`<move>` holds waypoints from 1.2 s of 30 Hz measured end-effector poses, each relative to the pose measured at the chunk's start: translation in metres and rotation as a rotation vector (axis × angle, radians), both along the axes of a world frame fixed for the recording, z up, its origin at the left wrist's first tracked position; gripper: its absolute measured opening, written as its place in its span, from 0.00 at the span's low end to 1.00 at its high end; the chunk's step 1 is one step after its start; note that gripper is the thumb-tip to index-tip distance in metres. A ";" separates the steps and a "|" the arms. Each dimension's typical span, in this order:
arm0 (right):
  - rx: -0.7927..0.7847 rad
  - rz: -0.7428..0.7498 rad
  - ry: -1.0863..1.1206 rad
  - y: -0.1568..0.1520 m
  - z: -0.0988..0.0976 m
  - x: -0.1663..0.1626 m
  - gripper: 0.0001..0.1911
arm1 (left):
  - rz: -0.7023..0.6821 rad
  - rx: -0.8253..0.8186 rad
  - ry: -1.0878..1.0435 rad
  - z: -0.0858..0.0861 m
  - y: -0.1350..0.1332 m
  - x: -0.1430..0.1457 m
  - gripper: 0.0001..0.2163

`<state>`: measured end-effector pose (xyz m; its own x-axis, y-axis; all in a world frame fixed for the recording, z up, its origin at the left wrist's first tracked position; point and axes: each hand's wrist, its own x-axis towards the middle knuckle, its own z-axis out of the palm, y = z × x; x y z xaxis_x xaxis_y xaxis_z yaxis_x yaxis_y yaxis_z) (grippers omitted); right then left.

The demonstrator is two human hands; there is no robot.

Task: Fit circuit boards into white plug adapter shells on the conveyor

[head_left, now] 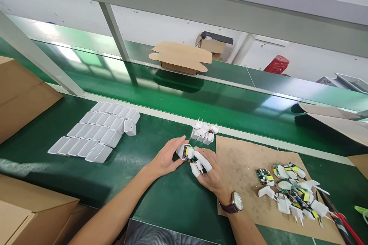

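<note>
My left hand is closed around a white plastic charger housing, its open end facing right. My right hand, with white covers on its thumb and a finger, grips a circuit board with yellow parts at the mouth of that housing. A white plug piece shows between the right fingers. How deep the board sits in the housing is hard to tell. Just beyond my hands stands a small group of housings with plug pieces on top. Rows of open white housings lie to the left.
A brown cardboard sheet on the green table bears a pile of circuit boards with plugs. Red-handled pliers lie at its right edge. Cardboard boxes stand at left. Behind a pale rail runs a green belt.
</note>
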<state>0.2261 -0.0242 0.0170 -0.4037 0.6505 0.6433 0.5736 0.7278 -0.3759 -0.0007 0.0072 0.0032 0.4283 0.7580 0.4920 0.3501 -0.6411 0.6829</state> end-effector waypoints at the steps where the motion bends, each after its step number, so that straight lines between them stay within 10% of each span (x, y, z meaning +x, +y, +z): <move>1: -0.002 -0.001 -0.004 0.000 0.000 0.000 0.40 | -0.001 0.005 -0.001 0.000 0.000 0.000 0.38; 22: 0.005 -0.037 -0.026 0.002 0.000 -0.003 0.40 | -0.011 0.032 -0.028 -0.003 0.001 0.001 0.39; 36: -0.270 -0.010 0.161 0.003 0.001 -0.002 0.25 | -0.018 -0.269 -0.048 -0.007 -0.001 -0.002 0.29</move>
